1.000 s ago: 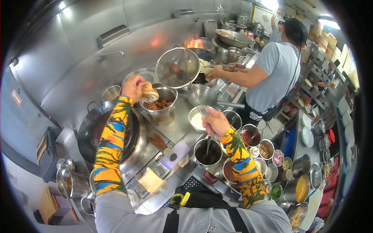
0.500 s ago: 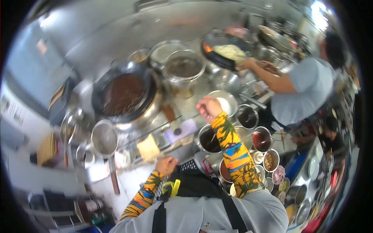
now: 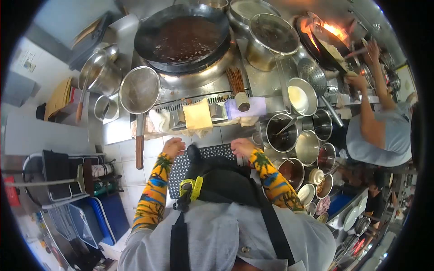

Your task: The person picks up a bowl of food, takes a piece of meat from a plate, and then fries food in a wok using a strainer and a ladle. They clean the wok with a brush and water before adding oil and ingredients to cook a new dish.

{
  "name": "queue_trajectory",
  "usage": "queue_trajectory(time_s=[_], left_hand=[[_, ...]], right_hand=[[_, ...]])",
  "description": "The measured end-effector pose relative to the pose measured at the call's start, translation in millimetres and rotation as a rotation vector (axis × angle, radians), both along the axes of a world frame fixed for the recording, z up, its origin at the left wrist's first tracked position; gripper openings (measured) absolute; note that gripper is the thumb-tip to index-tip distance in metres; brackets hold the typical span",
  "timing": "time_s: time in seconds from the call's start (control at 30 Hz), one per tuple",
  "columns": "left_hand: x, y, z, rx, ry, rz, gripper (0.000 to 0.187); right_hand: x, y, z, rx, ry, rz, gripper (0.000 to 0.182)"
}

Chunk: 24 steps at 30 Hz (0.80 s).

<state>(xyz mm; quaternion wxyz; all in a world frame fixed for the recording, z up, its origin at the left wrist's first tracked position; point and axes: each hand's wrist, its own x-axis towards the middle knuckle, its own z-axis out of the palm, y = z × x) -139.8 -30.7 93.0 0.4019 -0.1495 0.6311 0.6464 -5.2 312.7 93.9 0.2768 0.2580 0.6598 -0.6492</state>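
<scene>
My left hand point(image 3: 174, 147) is loosely curled in front of my waist, with nothing seen in it. Across from it, my right hand point(image 3: 242, 147) is curled the same way, near the counter's front edge. The long-handled mesh strainer point(image 3: 140, 90) lies left of the wok with its wooden handle sticking out, close to my left hand but apart from it. A folded yellow cloth point(image 3: 197, 114) and a purple cloth point(image 3: 253, 106) lie on the counter's front ledge. On the purple one rests a bamboo wok brush point(image 3: 237, 86). Dark sauce fills a pot point(image 3: 281, 135) beside my right hand.
A large wok point(image 3: 183, 38) of brown liquid sits on the stove ahead. Right of it stand a steel pot point(image 3: 272, 38) and a perforated ladle point(image 3: 312, 74). A co-worker point(image 3: 379, 131) handles a second wok point(image 3: 323, 43) over flames. Several sauce containers line my right side.
My right hand has drawn back from over the pots to near my waist. The view has tilted and shifted. Flames now rise higher at the co-worker's wok.
</scene>
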Motion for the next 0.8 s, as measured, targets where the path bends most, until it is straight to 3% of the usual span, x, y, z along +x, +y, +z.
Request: queue_trajectory(time_s=[0.07, 0.1, 0.13, 0.17, 0.2, 0.27, 0.33, 0.4, 0.43, 0.5, 0.6, 0.67, 0.73, 0.8], left_hand=[[-21, -12, -109, -0.686, 1.315, -1.085, 0.044], [-18, -3, -175, -0.302, 1.053, -0.457, 0.044], [-13, 12, -198, -0.120, 0.845, -0.249, 0.043], [-9, 28, -218, 0.068, 0.659, -0.009, 0.043], [-5, 42, -210, 0.081, 0.602, -0.151, 0.043], [-11, 48, -95, -0.295, 0.926, -0.978, 0.038], [21, 45, -81, -0.357, 0.222, -0.278, 0.037], [35, 2, -60, -0.597, 0.791, -0.265, 0.035], [32, -14, -44, -0.707, 1.083, -0.274, 0.034], [11, -27, 24, -0.507, 0.740, 0.003, 0.030], [-28, -47, 53, -0.578, 0.846, 0.167, 0.031], [-52, -40, 55, -0.585, 0.596, 0.196, 0.037], [-70, -30, 48, -0.709, 0.693, 0.057, 0.042], [-71, -24, 40, -0.802, 0.808, 0.027, 0.045]], right_hand=[[-23, -11, -46, 0.417, 0.078, 0.167, 0.041], [-35, -19, -61, 0.646, 0.121, 0.198, 0.039], [-47, -25, -70, 0.876, 0.160, 0.235, 0.037], [-59, -28, -68, 0.912, 0.094, 0.257, 0.038], [-68, -29, -63, 0.947, 0.028, 0.291, 0.039], [-85, -24, -83, 1.010, -0.057, 0.481, 0.038], [-90, -5, -176, 1.177, -0.046, 1.212, 0.034], [-77, -9, -184, 1.255, 0.133, 0.814, 0.018], [-80, -14, -187, 1.254, 0.034, 0.870, 0.022], [-85, -20, -188, 1.258, -0.178, 0.987, 0.032], [-101, -20, -182, 1.012, -0.465, 0.780, 0.039], [-101, -22, -149, 0.990, -0.296, 0.784, 0.043], [-106, -29, -99, 0.985, -0.121, 0.784, 0.049], [-105, -42, -95, 0.820, -0.072, 0.640, 0.056]])
